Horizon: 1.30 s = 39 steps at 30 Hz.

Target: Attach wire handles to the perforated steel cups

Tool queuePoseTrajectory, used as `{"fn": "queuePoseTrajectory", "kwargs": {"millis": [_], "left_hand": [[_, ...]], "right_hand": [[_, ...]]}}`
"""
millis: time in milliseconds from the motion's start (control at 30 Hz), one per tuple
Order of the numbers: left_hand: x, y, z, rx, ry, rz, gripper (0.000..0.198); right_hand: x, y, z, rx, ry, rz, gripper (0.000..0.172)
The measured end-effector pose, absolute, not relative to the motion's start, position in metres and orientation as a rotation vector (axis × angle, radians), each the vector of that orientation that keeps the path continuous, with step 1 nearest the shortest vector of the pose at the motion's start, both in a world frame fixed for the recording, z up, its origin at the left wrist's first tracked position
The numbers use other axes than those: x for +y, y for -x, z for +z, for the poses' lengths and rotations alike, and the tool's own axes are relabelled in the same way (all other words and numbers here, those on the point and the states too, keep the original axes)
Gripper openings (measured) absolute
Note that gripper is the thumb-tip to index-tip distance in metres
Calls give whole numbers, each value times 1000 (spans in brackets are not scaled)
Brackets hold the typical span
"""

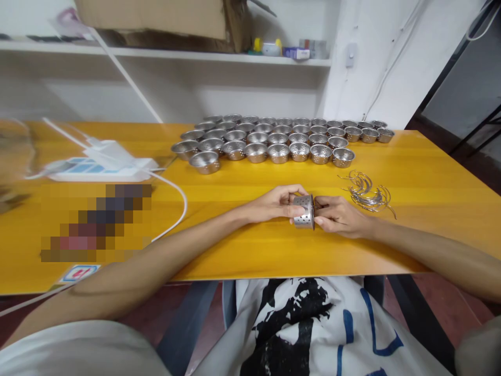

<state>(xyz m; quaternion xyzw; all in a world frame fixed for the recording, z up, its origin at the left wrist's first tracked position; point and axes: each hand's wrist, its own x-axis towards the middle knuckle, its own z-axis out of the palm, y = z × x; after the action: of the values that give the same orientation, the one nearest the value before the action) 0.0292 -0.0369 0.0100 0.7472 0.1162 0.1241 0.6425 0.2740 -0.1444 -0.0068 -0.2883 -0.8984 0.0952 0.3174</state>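
Above the front part of the table, my left hand [279, 202] is closed round a small perforated metal cup [303, 218], thumb across its side. The cup lies tilted sideways, its rim facing right. My right hand [338, 216] is at that rim with fingers curled in and the thumb close to the edge; whatever the fingertips pinch is hidden. To the right, beyond my right hand, lies a loose pile of curved metal wires [370, 193]. Several similar perforated cups [278, 153] stand in rows farther back.
The yellow table [235, 250] reaches to a white wall. On the left are a white power strip [102, 169] and a trailing white cable [186, 201]. A blurred-out patch [96, 224] covers something there. A shelf [176, 55] above holds a cardboard box [156, 21].
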Motion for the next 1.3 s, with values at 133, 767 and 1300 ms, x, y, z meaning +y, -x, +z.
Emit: {"fn": "queuePoseTrajectory", "kwargs": {"millis": [133,767,1300], "left_hand": [[-38,-29,11,279,-1732,285,72],[-39,-30,11,266,-1697,262,75],[-38,-30,9,239,-1687,266,69]], "right_hand": [[-145,-275,-6,-2365,777,271,69],[-145,-274,0,-2398,679,111,61],[-146,-275,-4,-2405,710,166,66]]}}
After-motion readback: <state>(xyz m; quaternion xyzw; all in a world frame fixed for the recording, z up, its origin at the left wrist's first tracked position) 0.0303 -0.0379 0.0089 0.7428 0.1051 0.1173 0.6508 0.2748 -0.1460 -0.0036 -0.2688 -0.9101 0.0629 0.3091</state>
